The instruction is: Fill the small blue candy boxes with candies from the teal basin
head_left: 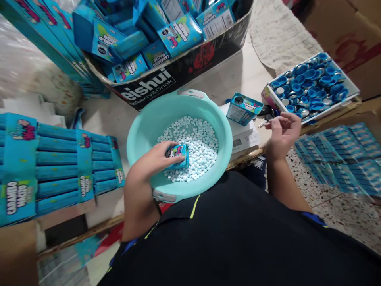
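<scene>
One round turquoise basin (143,131), fitted with two grey handles (192,93), is placed at the centre of the tabletop (98,115). White candy pieces (202,159), too numerous to be counted, are contained in it. One blue candy box (183,153), marked "CARAMELO", is located inside the basin, over the candy pieces; it is grasped by the grip of the left hand (159,157). One slim metal item (263,123) is pinched between the fingers of the right hand (284,131); its type cannot be determined.

One white digital scale (248,137) is positioned just right of the basin. One second box (241,113), with a round hole visible in its upper face, is supported on the scale.

One white tray (272,99) is located at the far right, filled with blue caps (312,87) in an uncounted heap; silver faces are shown by some. One black carton (184,73), printed "eishui", is placed beyond the basin and is piled with blue boxes (180,35), many partly hidden. Rows of blue packaging (56,174) are arranged at the left.
</scene>
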